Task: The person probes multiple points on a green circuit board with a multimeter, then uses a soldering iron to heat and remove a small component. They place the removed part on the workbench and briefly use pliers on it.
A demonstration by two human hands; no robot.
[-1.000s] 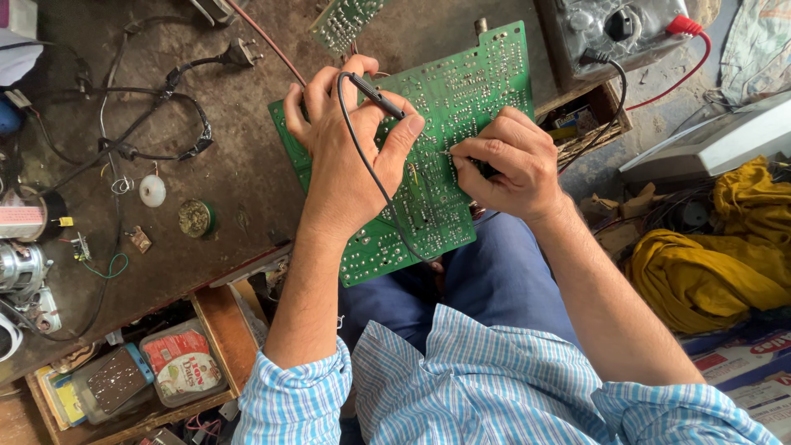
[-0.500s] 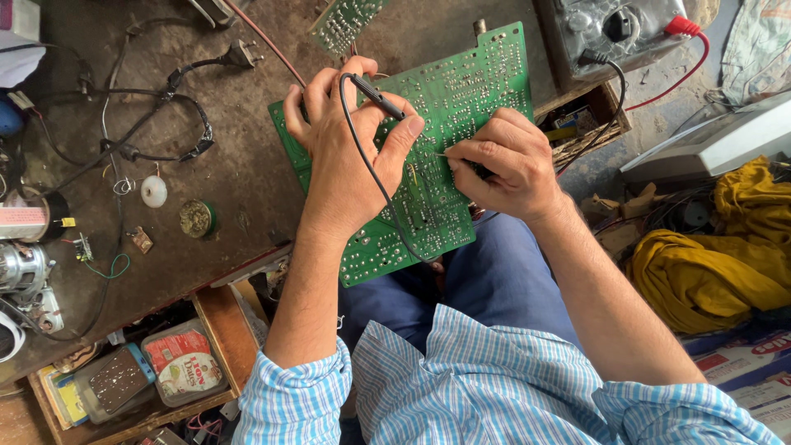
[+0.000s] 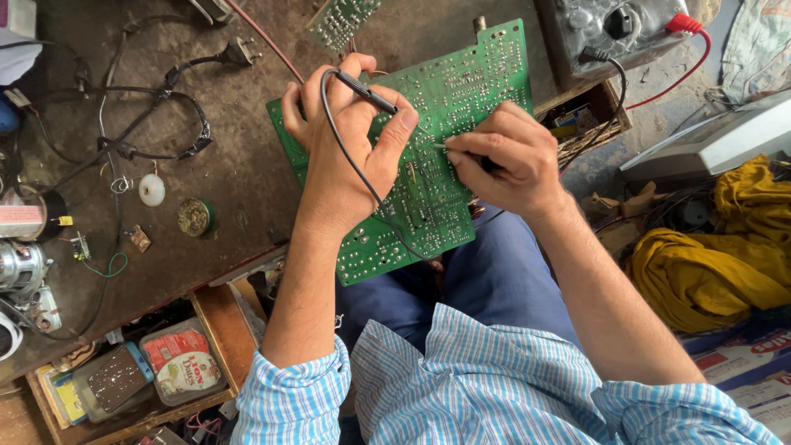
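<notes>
Steadiness matters here: left hand (image 3: 346, 152), pinching a thin black test probe (image 3: 367, 91), should brace the green circuit board (image 3: 437, 140) propped on the lap and workbench edge while right hand (image 3: 503, 156), clenched on a second probe, touches only one solder point.

A worn brown bench (image 3: 247, 165) carries the work. On it lie a green board (image 3: 445, 124) at 1 o'clock, tangled black cable (image 3: 148, 124) at 10, a white disc (image 3: 152, 189), a solder tin (image 3: 195, 217) and a small motor (image 3: 21, 268) at 9.
</notes>
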